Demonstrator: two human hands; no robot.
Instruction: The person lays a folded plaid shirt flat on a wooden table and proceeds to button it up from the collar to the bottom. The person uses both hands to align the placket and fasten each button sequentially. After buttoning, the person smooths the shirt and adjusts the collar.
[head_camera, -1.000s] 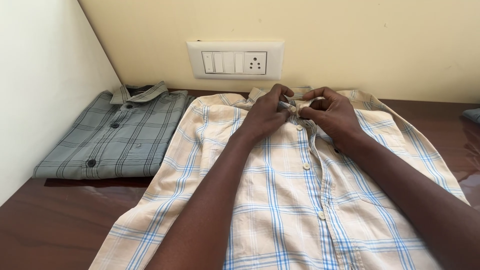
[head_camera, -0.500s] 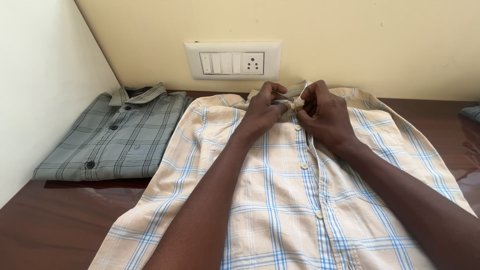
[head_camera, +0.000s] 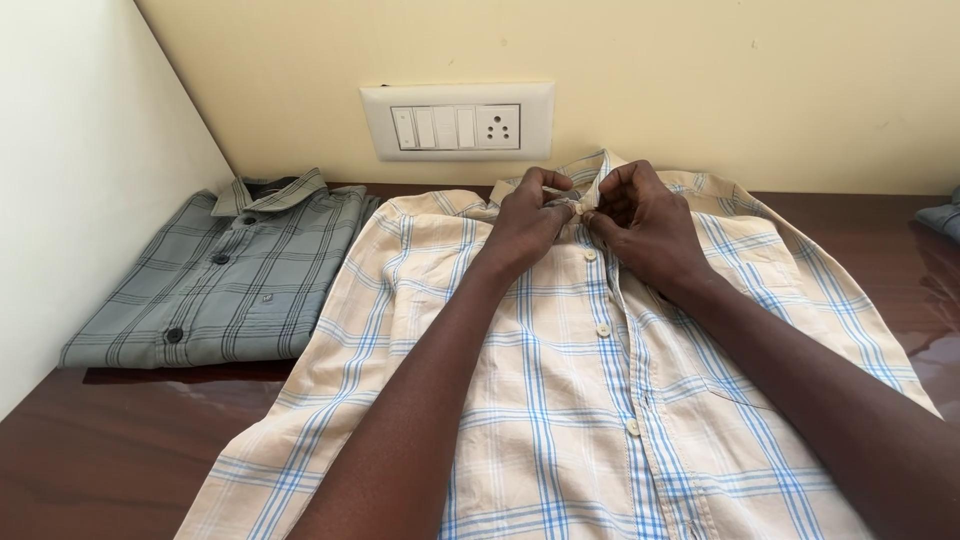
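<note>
We pinch the cream-and-blue plaid shirt's (head_camera: 560, 400) collar (head_camera: 583, 195) at twelve o'clock, left hand (head_camera: 525, 220) and right hand (head_camera: 645, 225) equally near; placket runs six-to-twelve on the wooden table (head_camera: 120, 450).

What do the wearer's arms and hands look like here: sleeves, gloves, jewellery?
Both forearms are bare as far as the frame shows, with no sleeve in view. The left hand and right hand wear no gloves. No watch, bracelet or ring is visible on either, though parts of the fingers are hidden.
</note>
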